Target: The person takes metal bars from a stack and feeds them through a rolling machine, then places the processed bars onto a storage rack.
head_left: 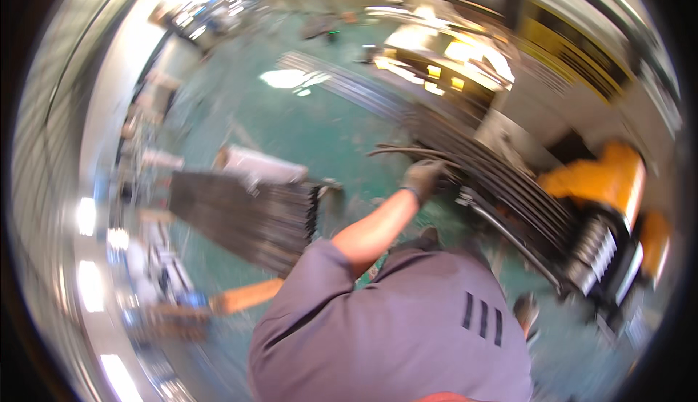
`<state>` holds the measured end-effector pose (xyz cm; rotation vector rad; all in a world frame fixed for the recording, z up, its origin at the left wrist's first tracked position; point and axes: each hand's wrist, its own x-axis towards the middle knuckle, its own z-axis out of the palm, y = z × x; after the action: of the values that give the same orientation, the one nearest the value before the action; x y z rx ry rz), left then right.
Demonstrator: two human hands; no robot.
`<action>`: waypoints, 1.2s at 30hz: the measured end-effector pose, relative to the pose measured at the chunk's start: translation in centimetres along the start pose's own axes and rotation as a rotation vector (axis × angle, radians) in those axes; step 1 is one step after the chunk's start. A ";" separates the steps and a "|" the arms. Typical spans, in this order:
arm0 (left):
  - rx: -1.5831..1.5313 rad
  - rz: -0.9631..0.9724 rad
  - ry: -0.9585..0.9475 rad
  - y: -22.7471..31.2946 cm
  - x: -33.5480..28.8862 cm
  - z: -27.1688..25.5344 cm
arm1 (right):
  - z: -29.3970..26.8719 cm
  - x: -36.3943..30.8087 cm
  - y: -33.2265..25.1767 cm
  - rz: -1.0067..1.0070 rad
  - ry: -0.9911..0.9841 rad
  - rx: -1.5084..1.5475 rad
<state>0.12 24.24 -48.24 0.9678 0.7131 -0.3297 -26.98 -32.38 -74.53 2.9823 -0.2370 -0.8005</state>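
Observation:
My left hand, in a grey glove, reaches forward and looks closed on thin dark rods. Their slightly bent ends stick out to the left beyond it. The picture is smeared, so the fingers show poorly. Just right of this hand lies a long row of dark parallel bars, running from the far middle to the near right. My right hand, also gloved in grey, hangs low beside my body, partly hidden by my shirt; its fingers are too blurred to read.
A stack of dark long profiles lies to the left, with a pale roll behind it. An orange machine with a ribbed metal part stands at the right. A wooden plank lies near left on the green floor.

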 end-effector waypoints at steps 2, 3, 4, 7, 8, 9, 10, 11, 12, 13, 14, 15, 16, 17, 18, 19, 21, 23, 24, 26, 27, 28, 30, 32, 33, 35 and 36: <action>-0.081 0.113 0.042 0.1 -2.5 -1.8 | -4.9 -2.5 -2.5 0.129 -0.195 0.195; -0.097 0.143 -0.015 0.7 -3.0 -2.1 | -5.6 -2.3 -3.4 0.274 -0.183 0.512; -0.083 0.164 -0.008 0.5 -3.9 -2.5 | -6.3 -2.3 -3.9 0.432 -0.182 0.831; -0.032 0.177 0.042 -2.5 -3.7 -5.7 | -8.3 -1.6 -6.1 0.563 -0.169 1.180; -0.058 0.116 0.043 -3.4 -3.7 -6.6 | -8.9 -1.4 -6.6 0.558 -0.169 1.212; -0.076 0.058 0.041 -3.5 -4.3 -6.9 | -9.0 -1.0 -7.2 0.539 -0.171 1.226; -0.071 0.036 0.100 -3.8 -5.5 -7.1 | -9.3 -1.1 -7.1 0.534 -0.172 1.239; -0.089 0.046 0.097 -4.2 -6.1 -7.5 | -9.7 -1.0 -7.1 0.528 -0.170 1.250; -0.099 0.062 0.098 -3.7 -7.2 -7.8 | -9.7 -0.7 -7.6 0.514 -0.175 1.265; -0.111 0.078 0.101 -3.2 -8.4 -8.3 | -9.9 -0.4 -7.9 0.500 -0.183 1.276; -0.109 0.164 0.110 -3.0 -9.6 -8.6 | -9.9 -0.4 -8.1 0.486 -0.191 1.286; -0.130 0.206 0.130 -2.2 -10.8 -8.6 | -9.9 -0.2 -8.4 0.470 -0.197 1.293; -0.155 0.244 0.143 -1.7 -11.4 -8.4 | -10.0 -0.3 -8.3 0.458 -0.198 1.307; -0.179 0.281 0.156 -1.4 -11.9 -8.4 | -9.8 -0.2 -8.4 0.443 -0.200 1.315; -0.175 0.319 0.150 -0.5 -12.5 -8.0 | -9.5 -0.2 -8.4 0.437 -0.201 1.337; -0.183 0.320 0.149 -0.2 -13.4 -7.3 | -9.2 -0.3 -8.4 0.424 -0.202 1.358; -0.160 0.311 0.121 0.7 -14.4 -4.6 | -8.4 -1.0 -7.4 0.421 -0.194 1.427; 0.246 0.745 0.172 -0.1 -13.0 -4.4 | -7.5 -2.3 -5.1 0.416 -0.176 1.500; 0.086 0.630 0.093 0.5 -13.0 -3.8 | -7.0 -3.2 -4.0 0.416 -0.166 1.558; -0.272 0.396 0.025 1.7 -13.5 -3.9 | -7.6 -4.5 -3.7 0.389 -0.167 1.635; -0.223 0.394 0.009 2.7 -14.7 -3.5 | -8.0 -5.6 -3.9 0.386 -0.140 1.590; -0.208 0.451 0.000 3.1 -14.7 -3.2 | -9.1 -6.5 -4.3 0.381 -0.065 1.355; -0.233 0.448 -0.095 4.4 -15.2 -1.1 | -8.5 -8.1 -4.0 0.346 0.046 1.304; -0.205 0.465 -0.113 6.5 -17.1 0.7 | -10.7 -10.3 -6.0 0.374 0.077 1.305; -0.180 0.486 -0.261 7.5 -16.6 1.0 | -11.5 -11.4 -6.4 0.382 0.092 1.288; -0.115 0.583 -0.322 9.4 -16.6 3.6 | -11.2 -12.2 -6.7 0.345 0.191 1.368; -0.136 0.592 -0.320 10.2 -16.9 5.4 | -11.3 -12.7 -6.7 0.361 0.236 1.372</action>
<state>-4.37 24.34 -28.28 0.9243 0.1370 0.0856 -31.25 -23.67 -59.00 3.8206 -1.9100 -0.1965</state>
